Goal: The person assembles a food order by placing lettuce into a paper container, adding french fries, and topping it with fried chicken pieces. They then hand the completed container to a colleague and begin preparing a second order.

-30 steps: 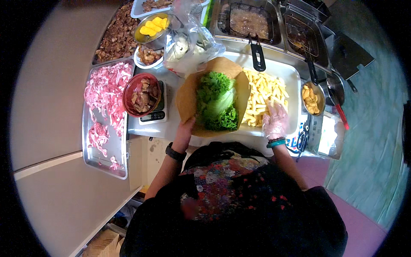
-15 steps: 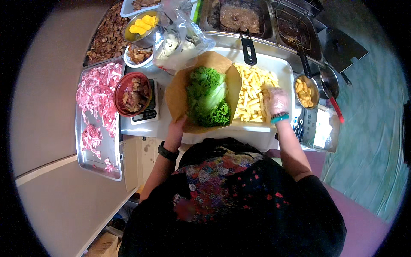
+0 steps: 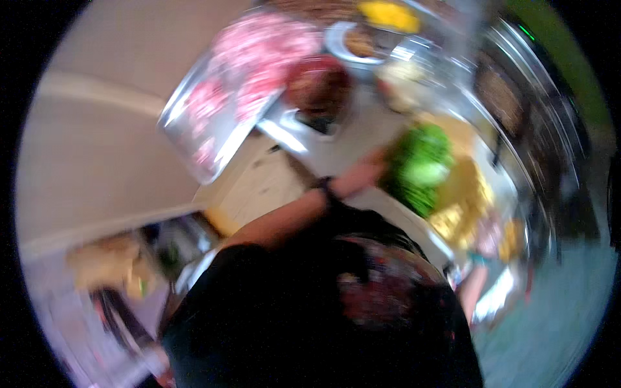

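The picture is heavily blurred by motion. My left hand [image 3: 370, 173], with a dark wristband, reaches to the near edge of a heap of green lettuce [image 3: 420, 165] lying on a brown flatbread [image 3: 464, 182]. Whether it grips the bread or only touches it is not clear. My right hand [image 3: 490, 238], in a pale glove with a teal band at the wrist, rests by a pile of yellow fries [image 3: 453, 223] on the white tray. Its fingers are too smeared to read.
A metal tray of pink sliced meat [image 3: 242, 81] lies at the upper left, with a red bowl of brown meat [image 3: 319, 84] beside it. A container of yellow food [image 3: 388, 11] and dark fryer pans [image 3: 501, 94] lie beyond. Teal floor shows at the right.
The view has swung sharply and tilted, so the counter now sits at the upper right and blurs. My hands stay by the lettuce and the fries.
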The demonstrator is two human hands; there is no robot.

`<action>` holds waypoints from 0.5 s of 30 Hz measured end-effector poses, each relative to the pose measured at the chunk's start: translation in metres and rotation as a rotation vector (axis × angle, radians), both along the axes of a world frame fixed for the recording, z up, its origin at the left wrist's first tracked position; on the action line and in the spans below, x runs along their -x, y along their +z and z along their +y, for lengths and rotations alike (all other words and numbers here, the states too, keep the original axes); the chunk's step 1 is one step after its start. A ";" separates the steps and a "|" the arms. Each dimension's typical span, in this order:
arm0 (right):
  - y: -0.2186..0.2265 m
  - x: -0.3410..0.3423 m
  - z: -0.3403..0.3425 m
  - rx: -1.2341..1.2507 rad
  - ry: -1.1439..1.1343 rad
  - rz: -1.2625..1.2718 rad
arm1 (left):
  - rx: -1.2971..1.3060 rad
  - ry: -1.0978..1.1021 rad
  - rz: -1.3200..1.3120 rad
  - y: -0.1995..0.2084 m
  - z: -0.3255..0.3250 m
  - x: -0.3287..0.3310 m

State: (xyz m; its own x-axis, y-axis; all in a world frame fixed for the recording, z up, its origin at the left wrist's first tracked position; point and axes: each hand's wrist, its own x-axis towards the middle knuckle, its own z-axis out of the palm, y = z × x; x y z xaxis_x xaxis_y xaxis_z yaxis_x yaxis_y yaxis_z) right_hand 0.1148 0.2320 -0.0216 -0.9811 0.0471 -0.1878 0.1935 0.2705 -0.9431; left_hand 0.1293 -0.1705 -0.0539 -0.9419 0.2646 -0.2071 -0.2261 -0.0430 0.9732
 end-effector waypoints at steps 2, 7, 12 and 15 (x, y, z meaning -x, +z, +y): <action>0.001 -0.015 0.016 -0.294 0.013 0.067 | 0.065 -0.032 0.398 0.008 0.019 0.012; 0.012 -0.010 0.024 -0.487 -0.024 0.260 | 0.812 -0.150 0.688 0.020 0.025 0.007; 0.033 0.007 -0.015 -0.484 0.045 0.112 | 0.268 0.064 0.011 0.074 0.016 -0.007; 0.040 0.011 -0.022 -0.468 0.073 0.084 | 0.249 0.099 0.082 0.049 0.025 0.001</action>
